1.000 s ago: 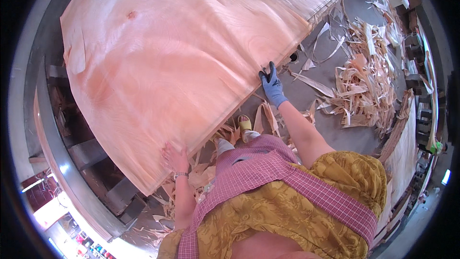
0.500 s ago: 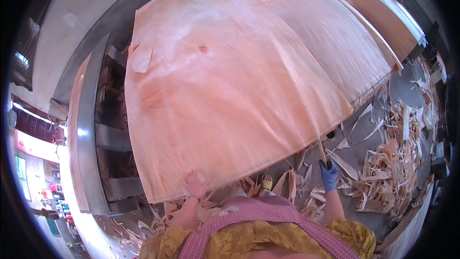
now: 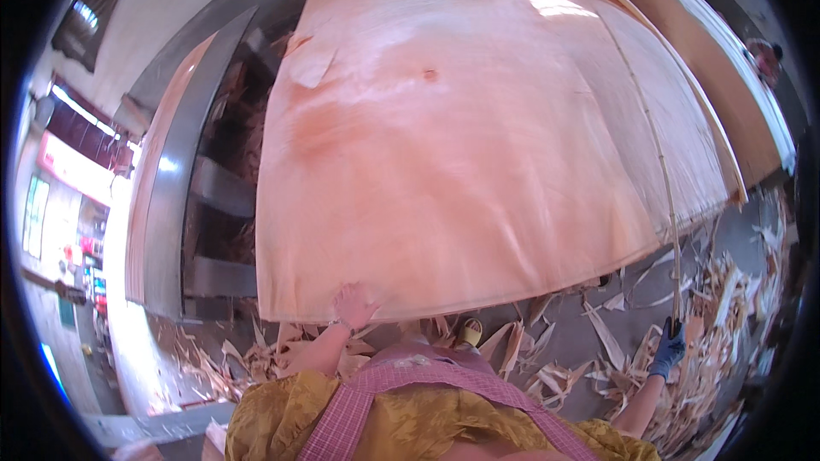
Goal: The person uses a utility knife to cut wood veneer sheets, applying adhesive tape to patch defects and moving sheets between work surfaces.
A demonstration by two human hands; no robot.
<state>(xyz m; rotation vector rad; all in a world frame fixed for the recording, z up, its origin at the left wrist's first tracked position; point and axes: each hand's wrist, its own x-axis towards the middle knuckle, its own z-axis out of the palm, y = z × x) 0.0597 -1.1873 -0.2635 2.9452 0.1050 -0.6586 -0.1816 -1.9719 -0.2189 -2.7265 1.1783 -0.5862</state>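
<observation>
A large pinkish-tan wood veneer sheet [image 3: 461, 179] spreads out before me, with a small knot and a torn flap toward its far left. My left hand [image 3: 355, 306], bare, lies flat with fingers spread on the near edge of that sheet. Off to the right, my right hand [image 3: 669, 350] wears a blue glove and is closed around the near end of a long thin jointed stick [image 3: 659, 154]. The stick reaches away over a second, paler veneer sheet [image 3: 700, 145], which the first sheet partly overlaps.
Veneer scraps [image 3: 726, 316] litter the floor around my feet and heap up at the right. A metal-edged frame [image 3: 171, 179] with crossbars stands at the left. A tall stack of sheets [image 3: 709, 68] is at the far right, with another person [image 3: 766, 60] beyond it.
My right hand has swung outward to the right, and the stick now shows at full length over the sheets. My left hand stays on the veneer's near edge. The whole view has shifted.
</observation>
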